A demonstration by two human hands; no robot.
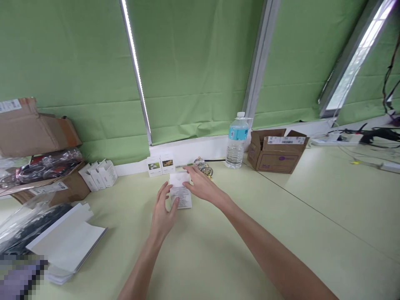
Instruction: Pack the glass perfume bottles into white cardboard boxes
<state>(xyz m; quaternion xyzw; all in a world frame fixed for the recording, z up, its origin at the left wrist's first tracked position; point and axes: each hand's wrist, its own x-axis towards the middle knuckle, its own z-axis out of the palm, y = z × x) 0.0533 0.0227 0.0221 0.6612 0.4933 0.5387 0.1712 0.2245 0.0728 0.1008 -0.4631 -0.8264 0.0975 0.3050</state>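
Observation:
A small white box [181, 196] with printed text lies on the pale green table, its upper flap [178, 179] extending away from me. At its left edge is my left hand [163, 210], thumb and fingers apart around the near left side. My right hand [201, 183] reaches over the flap's right side, its thumb and index finger spread at the flap's edge. Just behind the right hand lie some shiny metallic coiled items [206, 169], partly hidden. Two white boxes with small pictures [161, 165] stand against the wall behind the flap.
A water bottle [236, 143] and an open cardboard box [276, 156] stand at the back right. White cartons [99, 176], flat white card sheets [70, 239] and stacked cardboard boxes [37, 131] are at left. Cables and a power strip [336, 140] lie far right.

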